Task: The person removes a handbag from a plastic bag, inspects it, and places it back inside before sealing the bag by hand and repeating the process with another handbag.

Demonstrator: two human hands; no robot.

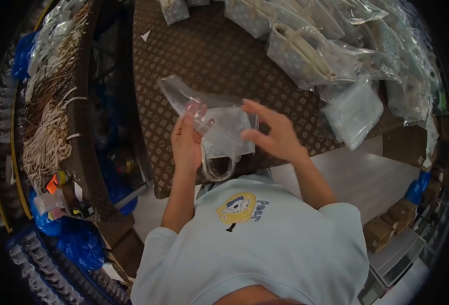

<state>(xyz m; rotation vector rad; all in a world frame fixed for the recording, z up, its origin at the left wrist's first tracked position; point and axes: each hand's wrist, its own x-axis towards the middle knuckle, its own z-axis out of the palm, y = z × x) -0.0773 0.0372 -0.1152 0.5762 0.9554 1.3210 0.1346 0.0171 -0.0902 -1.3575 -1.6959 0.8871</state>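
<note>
A clear plastic bag (172, 91) is pinched in my left hand (184, 136), and the fingertips show through the film. Beneath the film lies a pale handbag (237, 147) at the table's near edge, its rounded handle (220, 175) toward my body. My right hand (277, 134) is at the right side of the plastic and handbag, thumb and fingers spread apart and slightly blurred.
The table (199, 56) has a brown patterned cover. Several plastic-wrapped handbags (305, 58) pile up at the back right, and a flat wrapped one (354, 117) lies nearer. Straps (46, 137) heap on the left bench. Cardboard boxes (379, 234) stand at lower right.
</note>
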